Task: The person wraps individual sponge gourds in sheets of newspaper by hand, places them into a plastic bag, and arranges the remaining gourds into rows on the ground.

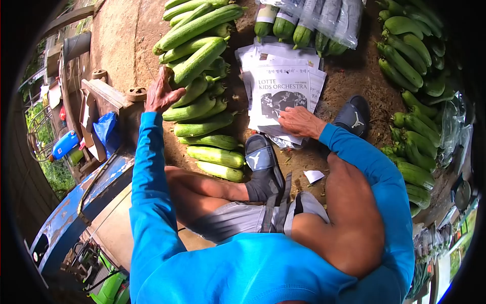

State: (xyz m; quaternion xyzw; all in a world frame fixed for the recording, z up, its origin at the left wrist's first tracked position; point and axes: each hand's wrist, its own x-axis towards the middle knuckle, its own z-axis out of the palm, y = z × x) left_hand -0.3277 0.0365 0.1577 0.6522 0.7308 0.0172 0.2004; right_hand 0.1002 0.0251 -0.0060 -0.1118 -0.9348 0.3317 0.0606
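My left hand (162,91) reaches to the near-left side of the long pile of green gourds (195,109), its fingers spread beside one of them. On the stack of printed newspaper sheets (271,83) rests my right hand (298,121), fingers curled over the lower right of the top sheet; whether they pinch the paper is hidden. Above the stack lie several gourds wrapped in newspaper (304,30), their green ends showing, with clear plastic over them.
More gourds (405,55) lie in a row at the right, beside crumpled clear plastic (454,126). My sandalled feet (263,157) flank the paper stack. A paper scrap (314,176) is on the soil. At left are a wooden frame (104,93) and a blue bottle (65,144).
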